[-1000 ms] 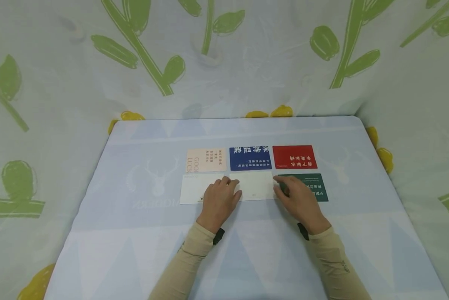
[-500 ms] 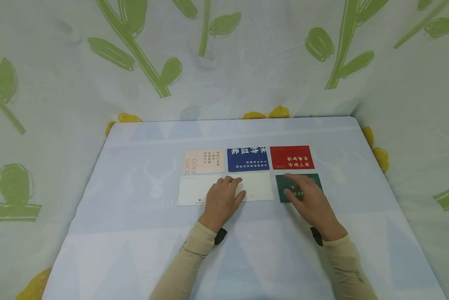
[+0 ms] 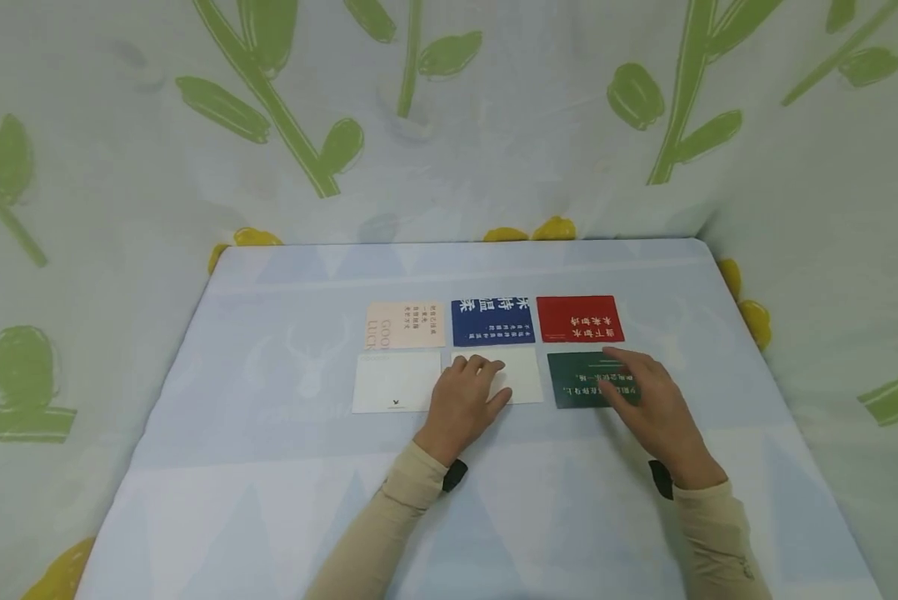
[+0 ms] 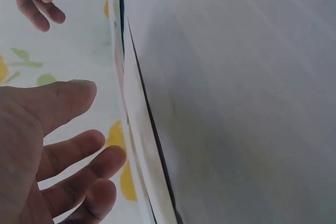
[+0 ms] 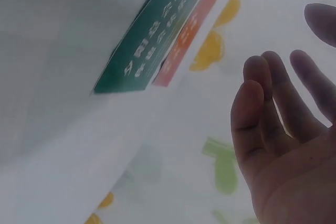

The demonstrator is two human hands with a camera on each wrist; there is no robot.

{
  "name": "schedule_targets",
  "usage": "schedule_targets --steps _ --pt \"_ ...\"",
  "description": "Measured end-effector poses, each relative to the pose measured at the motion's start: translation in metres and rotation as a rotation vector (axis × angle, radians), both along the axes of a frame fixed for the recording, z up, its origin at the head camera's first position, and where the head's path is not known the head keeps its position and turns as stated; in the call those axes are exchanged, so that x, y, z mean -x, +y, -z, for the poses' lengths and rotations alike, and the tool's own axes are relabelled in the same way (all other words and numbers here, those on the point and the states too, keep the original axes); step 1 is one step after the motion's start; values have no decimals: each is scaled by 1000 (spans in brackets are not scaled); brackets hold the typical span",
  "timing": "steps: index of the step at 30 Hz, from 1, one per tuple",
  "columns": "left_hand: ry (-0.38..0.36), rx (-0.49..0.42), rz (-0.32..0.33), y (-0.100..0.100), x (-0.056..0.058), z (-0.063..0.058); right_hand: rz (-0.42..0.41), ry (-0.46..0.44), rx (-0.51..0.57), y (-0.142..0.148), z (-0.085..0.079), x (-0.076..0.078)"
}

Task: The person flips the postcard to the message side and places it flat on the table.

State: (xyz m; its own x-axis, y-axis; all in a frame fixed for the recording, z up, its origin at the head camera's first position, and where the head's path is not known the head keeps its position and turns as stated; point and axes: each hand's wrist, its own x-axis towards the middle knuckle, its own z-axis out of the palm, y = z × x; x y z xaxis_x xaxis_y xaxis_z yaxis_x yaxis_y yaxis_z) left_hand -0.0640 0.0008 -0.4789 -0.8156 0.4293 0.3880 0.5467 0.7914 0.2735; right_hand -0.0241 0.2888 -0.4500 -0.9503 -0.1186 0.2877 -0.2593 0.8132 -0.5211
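Note:
Two rows of flat cards lie on the table. In the back row are a cream card (image 3: pixel 406 325), a blue card (image 3: pixel 492 322) and a red card (image 3: pixel 580 319), all with printed text. The front row holds a white card (image 3: pixel 396 382), another white card (image 3: pixel 520 375) and a green card (image 3: pixel 580 382). My left hand (image 3: pixel 460 408) hovers over the middle white card's left part, hiding some of it, its fingers loose. Over the green card's right end is my right hand (image 3: pixel 662 417), fingers relaxed and spread. Both wrist views show nothing held.
A pale blue-and-white patterned cloth covers the table (image 3: pixel 269 500). Leaf-printed fabric (image 3: pixel 539 150) hangs around its back and sides. The table's back edge runs behind the cards.
My right hand has drawn away from the middle white card to the right, over the green card. The left hand has shifted slightly right, uncovering more of the left white card.

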Motion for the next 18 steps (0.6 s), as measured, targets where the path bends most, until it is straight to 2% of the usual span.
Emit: schedule_targets --steps 5,11,18 --pt "-52 37 25 11 6 -1 44 -9 -8 8 -3 -3" --pt "-99 82 59 23 16 -4 114 -60 -4 21 -7 -6" --pt "-163 155 119 42 25 -3 153 -116 22 41 -9 -11"
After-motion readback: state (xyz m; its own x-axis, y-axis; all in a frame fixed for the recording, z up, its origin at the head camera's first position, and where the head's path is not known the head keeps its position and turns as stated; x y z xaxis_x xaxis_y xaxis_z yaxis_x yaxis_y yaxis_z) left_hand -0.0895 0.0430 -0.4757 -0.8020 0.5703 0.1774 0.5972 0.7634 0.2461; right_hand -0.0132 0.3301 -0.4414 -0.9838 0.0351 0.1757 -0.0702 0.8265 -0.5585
